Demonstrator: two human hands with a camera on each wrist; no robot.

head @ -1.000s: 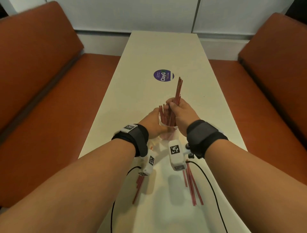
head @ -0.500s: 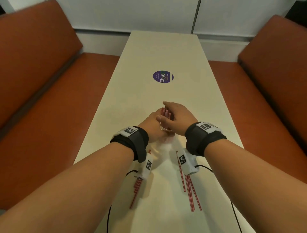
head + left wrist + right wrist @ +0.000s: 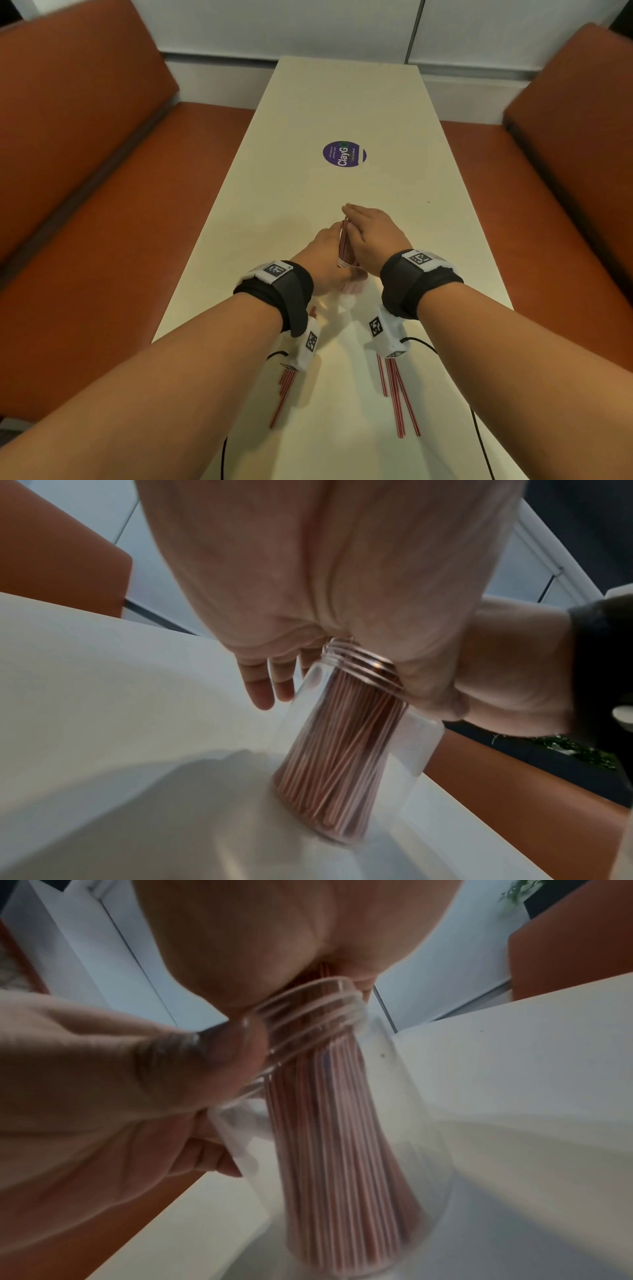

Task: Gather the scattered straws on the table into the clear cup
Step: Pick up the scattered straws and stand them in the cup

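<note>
Near the middle of the head view, a clear cup (image 3: 347, 274) packed with red straws (image 3: 344, 240) stands on a long pale table (image 3: 346, 99). A left hand (image 3: 323, 257) wraps its fingers around the cup near the rim. A right hand (image 3: 371, 236) lies flat across the straw tops, fingers straight (palm down). Loose straws (image 3: 397, 394) lie lower in the frame, behind both wrists.
</note>
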